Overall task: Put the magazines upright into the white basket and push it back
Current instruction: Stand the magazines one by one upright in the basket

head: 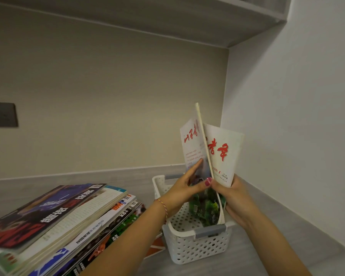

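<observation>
Red-titled magazines: two thin, floppy issues, upright in the white basket, tops splaying. Left hand and right hand grip the lower halves. Best held low, near spines. Flat stack waits alongside.

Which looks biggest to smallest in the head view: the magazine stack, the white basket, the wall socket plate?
1. Magazine stack, though it lies nearest the camera, which inflates it.
2. White basket.
3. Wall socket plate, partly cut off at the frame edge.

Pale beige back wall carries a dark rectangular socket plate; white side wall, grey wood-grain countertop, grey overhead shelf.
</observation>
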